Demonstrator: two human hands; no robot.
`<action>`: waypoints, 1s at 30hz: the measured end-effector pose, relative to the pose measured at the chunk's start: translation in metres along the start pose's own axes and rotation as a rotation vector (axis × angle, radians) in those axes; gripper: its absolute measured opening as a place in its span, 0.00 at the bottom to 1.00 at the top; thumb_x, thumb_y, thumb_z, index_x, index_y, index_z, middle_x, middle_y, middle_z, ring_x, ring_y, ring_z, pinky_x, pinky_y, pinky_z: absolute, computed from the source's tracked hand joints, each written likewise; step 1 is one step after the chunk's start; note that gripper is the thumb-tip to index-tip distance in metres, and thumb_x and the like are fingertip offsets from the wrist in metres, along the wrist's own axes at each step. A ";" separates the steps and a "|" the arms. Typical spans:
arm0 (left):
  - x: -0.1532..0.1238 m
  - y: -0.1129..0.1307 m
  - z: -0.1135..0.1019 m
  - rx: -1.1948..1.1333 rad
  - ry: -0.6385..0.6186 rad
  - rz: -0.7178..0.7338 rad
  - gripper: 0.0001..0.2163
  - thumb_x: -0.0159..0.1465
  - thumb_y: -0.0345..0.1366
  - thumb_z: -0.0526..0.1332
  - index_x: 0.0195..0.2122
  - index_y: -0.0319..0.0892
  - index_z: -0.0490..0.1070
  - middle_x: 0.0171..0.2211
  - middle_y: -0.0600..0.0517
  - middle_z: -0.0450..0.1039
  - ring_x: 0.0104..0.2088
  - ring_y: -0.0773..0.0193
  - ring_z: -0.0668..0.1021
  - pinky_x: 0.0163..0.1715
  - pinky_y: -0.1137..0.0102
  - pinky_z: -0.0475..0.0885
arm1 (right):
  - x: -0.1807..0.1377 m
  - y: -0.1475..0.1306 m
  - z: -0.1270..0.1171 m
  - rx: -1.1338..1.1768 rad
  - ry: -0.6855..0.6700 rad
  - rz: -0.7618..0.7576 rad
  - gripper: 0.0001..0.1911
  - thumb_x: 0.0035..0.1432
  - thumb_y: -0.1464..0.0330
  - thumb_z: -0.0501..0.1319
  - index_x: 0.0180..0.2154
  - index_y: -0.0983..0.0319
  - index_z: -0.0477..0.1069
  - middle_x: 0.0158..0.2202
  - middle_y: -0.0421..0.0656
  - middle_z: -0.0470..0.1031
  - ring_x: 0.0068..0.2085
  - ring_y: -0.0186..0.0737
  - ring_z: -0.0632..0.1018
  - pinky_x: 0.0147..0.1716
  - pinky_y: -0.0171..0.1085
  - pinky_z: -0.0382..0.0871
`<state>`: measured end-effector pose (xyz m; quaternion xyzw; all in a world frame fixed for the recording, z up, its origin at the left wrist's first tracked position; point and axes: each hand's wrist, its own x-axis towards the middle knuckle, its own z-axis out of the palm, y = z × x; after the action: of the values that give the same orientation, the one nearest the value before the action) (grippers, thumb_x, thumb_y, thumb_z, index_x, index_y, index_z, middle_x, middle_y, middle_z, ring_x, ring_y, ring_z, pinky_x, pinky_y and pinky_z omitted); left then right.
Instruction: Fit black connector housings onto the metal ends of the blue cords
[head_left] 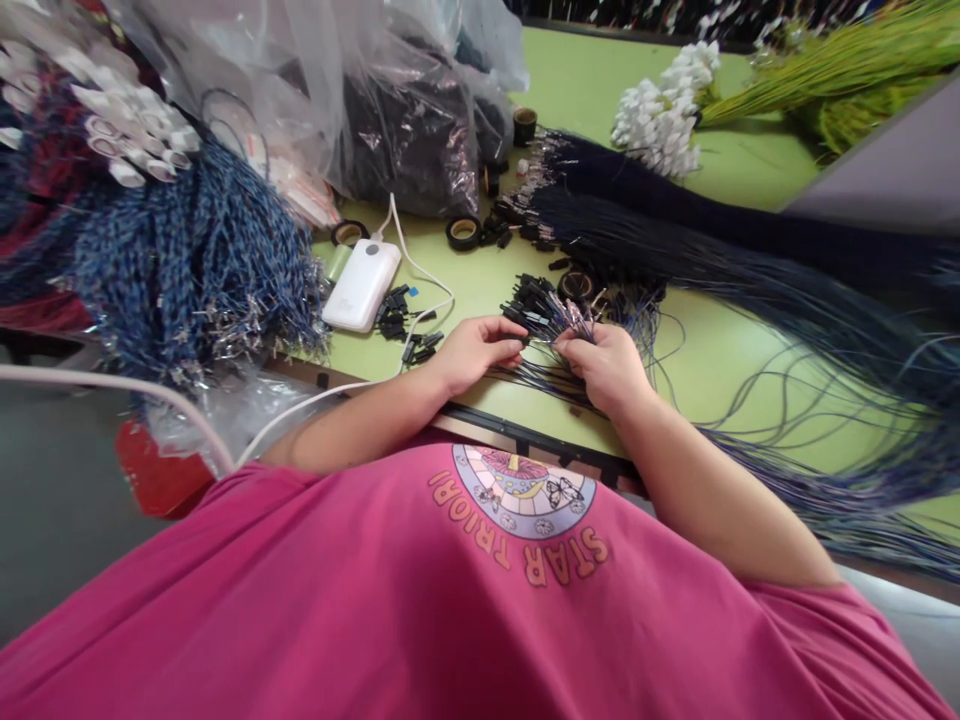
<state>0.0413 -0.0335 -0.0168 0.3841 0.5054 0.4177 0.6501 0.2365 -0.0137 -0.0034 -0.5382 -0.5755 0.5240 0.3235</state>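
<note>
A green table (pixel 600 90) fills the view, crowded with wire bundles. At its near edge, in front of a pink shirt, the two hands meet over a bunch of wire ends (pixel 561 322), which lies just beyond the fingertips and fans out to the right into long dark wires (pixel 750 290).

The left hand (pixel 476 350) is curled, its thumb and fingers pinched together on the wire ends. The right hand (pixel 604 365) is also curled, its fingers closed on the same bunch from the other side. The two sets of fingertips nearly touch. Black connectors (pixel 529 298) sit on the wires just behind the hands.

To the left lies a white power bank (pixel 361 284) with its cable (pixel 420 275), and tape rolls (pixel 463 232) lie beyond it. Blue twisted wires (pixel 195 260) hang over the left edge, below plastic bags (pixel 405 120). At the far right, yellow-green wires (pixel 825 60) end in white plugs (pixel 664 115).
</note>
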 end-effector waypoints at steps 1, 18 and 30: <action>0.000 0.000 0.000 -0.001 -0.002 0.000 0.07 0.58 0.25 0.65 0.38 0.36 0.73 0.24 0.55 0.76 0.26 0.73 0.78 0.32 0.75 0.75 | 0.000 0.000 0.000 0.002 -0.002 -0.003 0.06 0.47 0.67 0.61 0.25 0.63 0.72 0.21 0.35 0.63 0.25 0.30 0.62 0.28 0.35 0.55; -0.004 0.002 0.003 0.121 -0.015 0.048 0.10 0.52 0.25 0.68 0.36 0.36 0.77 0.23 0.56 0.76 0.24 0.73 0.76 0.32 0.73 0.73 | -0.004 -0.004 0.004 -0.103 -0.089 -0.086 0.08 0.49 0.66 0.63 0.27 0.65 0.74 0.24 0.37 0.70 0.28 0.31 0.68 0.34 0.35 0.61; -0.007 0.001 0.001 0.114 -0.009 0.051 0.07 0.55 0.25 0.67 0.36 0.36 0.75 0.22 0.56 0.75 0.22 0.73 0.76 0.29 0.74 0.73 | 0.006 -0.002 -0.005 0.337 -0.164 0.138 0.07 0.45 0.67 0.63 0.25 0.66 0.75 0.18 0.41 0.71 0.16 0.27 0.60 0.17 0.34 0.46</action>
<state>0.0410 -0.0391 -0.0131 0.4352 0.5156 0.4031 0.6183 0.2396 -0.0062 -0.0017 -0.4703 -0.4658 0.6758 0.3242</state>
